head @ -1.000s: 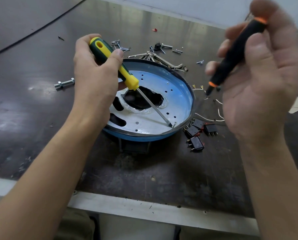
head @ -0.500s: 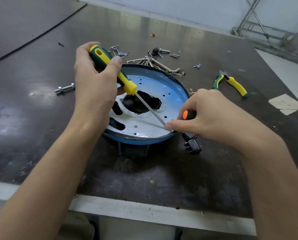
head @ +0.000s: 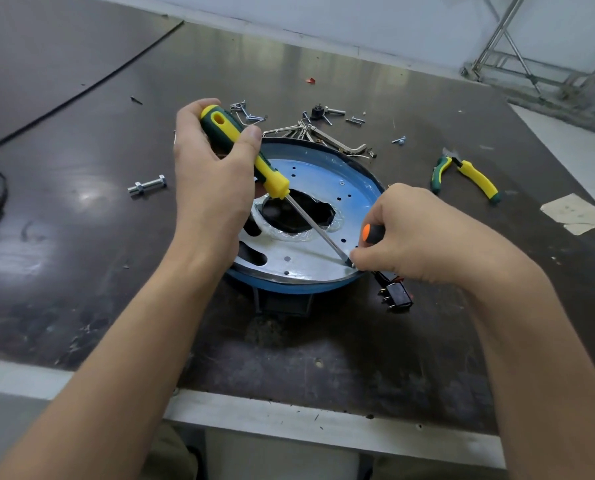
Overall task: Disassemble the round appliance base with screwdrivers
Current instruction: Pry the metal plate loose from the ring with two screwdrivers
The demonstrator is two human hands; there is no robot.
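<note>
Head camera: left hand [head: 213, 188] grasps a yellow screwdriver [head: 251, 157], its tip at the round base [head: 309, 268] near rim, where right hand [head: 417, 237] clenches an orange-capped screwdriver [head: 372, 233]

Pliers [head: 467, 174] right of base [head: 309, 216]

The left hand [head: 213, 178] grips a yellow-and-green screwdriver [head: 271, 178] by its handle. The shaft slants down across the round base [head: 289, 289] to the plate's near right edge. There the right hand [head: 417, 237] holds an orange-and-black screwdriver [head: 372, 233], its fingertips by the other tool's tip. On the dark table [head: 81, 237], pliers [head: 469, 174] lie to the right, a bolt [head: 147, 185] to the left, loose screws [head: 323, 131] behind, and a black switch [head: 398, 294] beside the rim.
</note>
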